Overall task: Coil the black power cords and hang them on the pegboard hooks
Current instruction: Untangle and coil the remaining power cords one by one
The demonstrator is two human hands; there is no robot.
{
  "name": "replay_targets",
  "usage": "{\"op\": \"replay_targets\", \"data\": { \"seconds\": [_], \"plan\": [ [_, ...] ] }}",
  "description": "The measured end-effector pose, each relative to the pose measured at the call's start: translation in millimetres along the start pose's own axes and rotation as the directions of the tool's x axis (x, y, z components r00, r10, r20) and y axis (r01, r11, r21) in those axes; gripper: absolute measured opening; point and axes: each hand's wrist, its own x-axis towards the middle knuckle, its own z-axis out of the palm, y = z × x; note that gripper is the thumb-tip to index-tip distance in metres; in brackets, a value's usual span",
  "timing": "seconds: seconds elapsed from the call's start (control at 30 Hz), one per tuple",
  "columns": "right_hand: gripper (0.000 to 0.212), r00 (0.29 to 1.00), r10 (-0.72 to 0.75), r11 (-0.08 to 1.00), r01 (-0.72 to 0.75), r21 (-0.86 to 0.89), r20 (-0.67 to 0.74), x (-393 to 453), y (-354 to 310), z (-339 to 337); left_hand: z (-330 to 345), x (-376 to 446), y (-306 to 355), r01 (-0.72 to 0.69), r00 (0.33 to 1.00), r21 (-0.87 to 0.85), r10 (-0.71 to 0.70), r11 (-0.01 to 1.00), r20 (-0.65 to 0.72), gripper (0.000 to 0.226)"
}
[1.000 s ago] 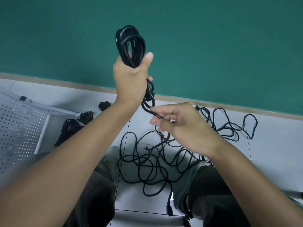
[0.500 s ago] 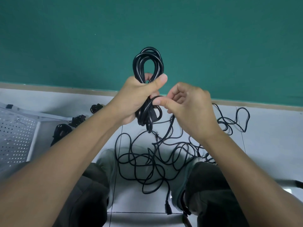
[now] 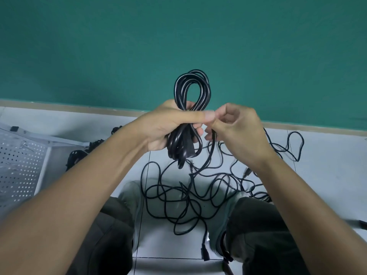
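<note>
Cords (image 3: 184,197) lie tangled on the tiled floor (image 3: 327,175) between the knees, one strand rising to the right hand (image 3: 236,132), which pinches it beside the bundle. Left hand (image 3: 170,126) clenches the coil (image 3: 191,116) at mid-length, long axis upright, loop uppermost. Pegboard (image 3: 19,165) lies far left, well apart.

pegboard (image 3: 19,165) far L, loose cords (image 3: 188,195) on floor (image 3: 327,175) ctr
</note>
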Motion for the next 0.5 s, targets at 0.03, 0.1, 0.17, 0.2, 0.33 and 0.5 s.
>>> {"op": "replay_targets", "data": {
  "seconds": [0.03,0.1,0.17,0.2,0.33,0.5],
  "plan": [
    [0.017,0.997,-0.024,0.998,0.020,0.060,0.071,2,1,-1,-1,0,0,0.007,1.000,-0.007,-0.007,1.000,0.009,0.019],
    [0.007,0.977,-0.047,0.992,0.022,0.121,0.206,5,4,-6,-6,-1,2,-0.007,1.000,-0.058,0.008,0.998,0.016,0.018],
    [0.006,0.962,0.000,0.998,-0.019,0.068,0.272,8,10,-9,-12,0,6,-0.041,0.999,-0.141,0.042,0.989,0.005,0.024],
    [0.005,0.961,0.026,0.998,-0.038,0.040,0.274,9,13,-10,-16,0,9,-0.063,0.998,-0.166,0.063,0.984,-0.002,0.027],
    [0.009,0.985,0.027,0.995,-0.042,0.088,0.171,9,13,-7,-21,0,13,-0.093,0.995,-0.145,0.086,0.985,-0.053,0.035],
    [0.016,0.994,0.011,0.982,-0.032,0.188,0.111,10,7,-6,-18,3,6,-0.033,0.990,0.023,0.036,0.999,-0.134,0.030]
  ]
}}
